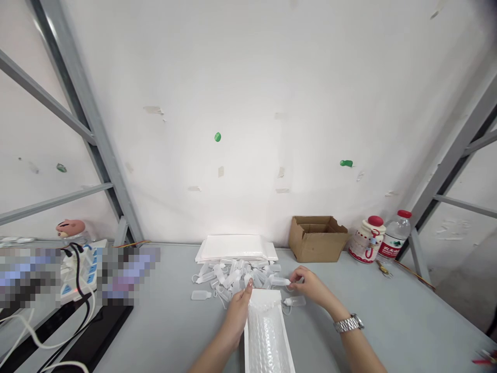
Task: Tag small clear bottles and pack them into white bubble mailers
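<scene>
A white bubble mailer (267,331) lies on the grey table in front of me, its open end away from me. My left hand (239,309) pinches the mailer's top left corner. My right hand (310,288), with a metal watch on the wrist, pinches a small translucent plastic bottle (280,281) just above the mailer's mouth. Another such bottle (295,301) lies beside the mailer, under my right hand. A heap of several small bottles (233,275) sits just beyond the mailer.
A stack of white mailers (236,248) lies behind the heap. An open cardboard box (316,238), a white jar with red lid (366,239) and a water bottle (394,236) stand at the back right. A power strip with cables (77,269) is at the left. Grey rack posts flank the table.
</scene>
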`<state>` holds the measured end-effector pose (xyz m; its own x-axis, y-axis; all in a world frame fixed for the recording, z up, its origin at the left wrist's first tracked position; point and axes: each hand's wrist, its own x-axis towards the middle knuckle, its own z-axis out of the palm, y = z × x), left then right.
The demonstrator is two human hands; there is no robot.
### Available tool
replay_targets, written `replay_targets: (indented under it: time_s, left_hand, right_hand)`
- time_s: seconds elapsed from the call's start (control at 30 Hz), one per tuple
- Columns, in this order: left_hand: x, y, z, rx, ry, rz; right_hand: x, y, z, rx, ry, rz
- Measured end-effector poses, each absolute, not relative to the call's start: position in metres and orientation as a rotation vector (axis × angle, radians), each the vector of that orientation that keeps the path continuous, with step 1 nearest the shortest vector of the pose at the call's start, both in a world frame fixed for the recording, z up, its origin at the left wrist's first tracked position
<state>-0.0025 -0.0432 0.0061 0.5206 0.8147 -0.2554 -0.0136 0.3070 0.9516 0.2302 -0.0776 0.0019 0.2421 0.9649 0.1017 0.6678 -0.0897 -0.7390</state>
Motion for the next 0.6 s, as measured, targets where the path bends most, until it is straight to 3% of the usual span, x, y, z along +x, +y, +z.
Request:
replay_targets:
  time_s: [0.33,0.6]
  left_hand:
    - [-0.002,-0.043,0.002,1.134,0.941,0.647]
    - [0.001,-0.045,0.0,1.104,0.878,0.668]
  right_hand:
    - [0.222,-0.089,0.036,-1.357,-1.252,0.887]
    - [0.196,-0.093,0.041,-1.264,-1.36,1.076]
